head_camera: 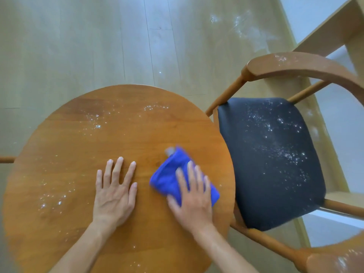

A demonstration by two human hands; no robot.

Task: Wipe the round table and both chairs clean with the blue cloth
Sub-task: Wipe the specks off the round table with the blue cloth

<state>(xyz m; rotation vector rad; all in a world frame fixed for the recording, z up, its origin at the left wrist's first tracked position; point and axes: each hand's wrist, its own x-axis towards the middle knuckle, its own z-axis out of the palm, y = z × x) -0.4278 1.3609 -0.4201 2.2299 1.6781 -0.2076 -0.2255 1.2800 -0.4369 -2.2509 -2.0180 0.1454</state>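
A round wooden table (82, 154) fills the lower left, with white powder specks at its left side, far side and near edge. My left hand (115, 194) lies flat on the tabletop, fingers spread, holding nothing. My right hand (192, 198) presses a folded blue cloth (171, 172) against the table's right part; the cloth looks blurred. To the right stands a wooden chair with a black seat (271, 164) dusted with white specks. Its curved armrest (295, 66) also carries powder. A wooden rod (6, 159) pokes out at the table's left edge.
Pale wood floor (98, 46) lies beyond the table, with white powder smears (242, 26) at the far right. A light wooden frame or shelf (334, 32) stands behind the chair at the upper right.
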